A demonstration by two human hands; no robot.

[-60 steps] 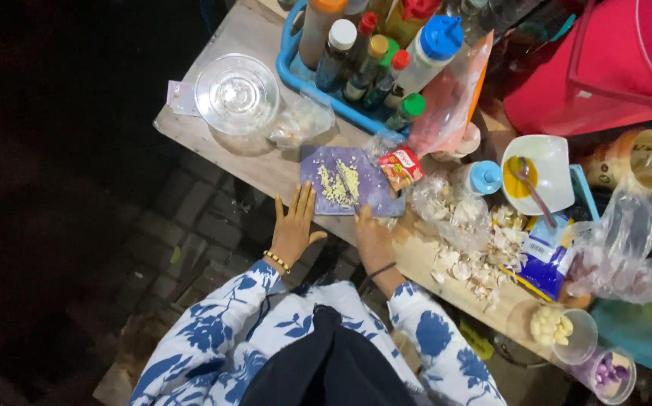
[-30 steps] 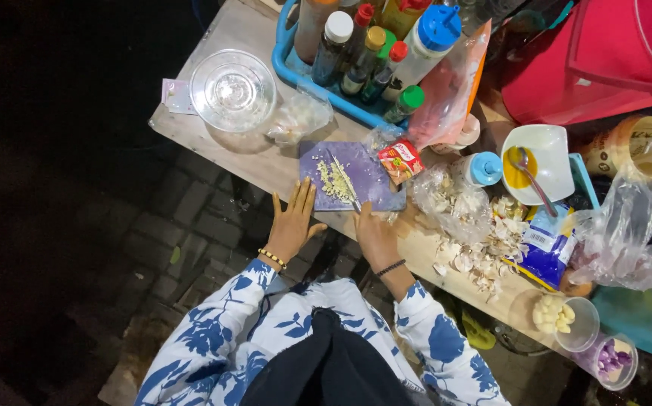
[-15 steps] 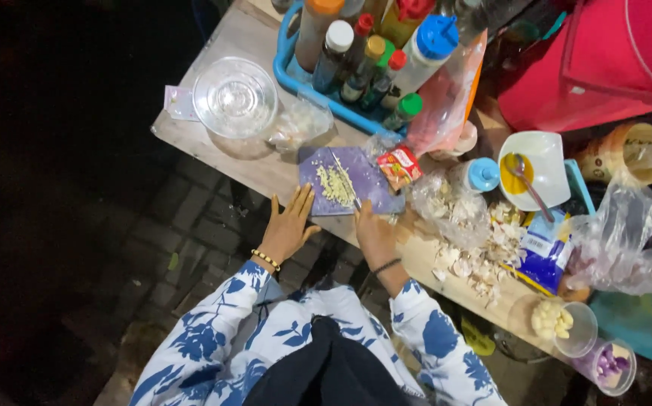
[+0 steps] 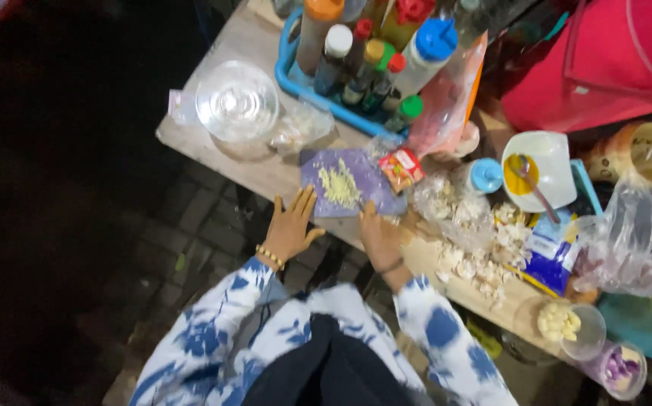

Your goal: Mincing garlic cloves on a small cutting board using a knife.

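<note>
- Your wooden table point(image 4: 266, 174) is crowded on the far side of the purple cutting board point(image 4: 350, 183); the only bare wood lies left of the board, toward the clear glass bowl point(image 4: 236, 102)
- The blue tray of bottles point(image 4: 294, 71) stands just behind the board
- The board sits at the table's near edge, with minced garlic point(image 4: 339, 185) piled on it
- Your left hand point(image 4: 291, 225) lies flat at the board's near-left corner, fingers spread, holding nothing
- Your right hand point(image 4: 379, 234) rests at the board's near-right edge; whether it grips anything, you cannot tell
</note>
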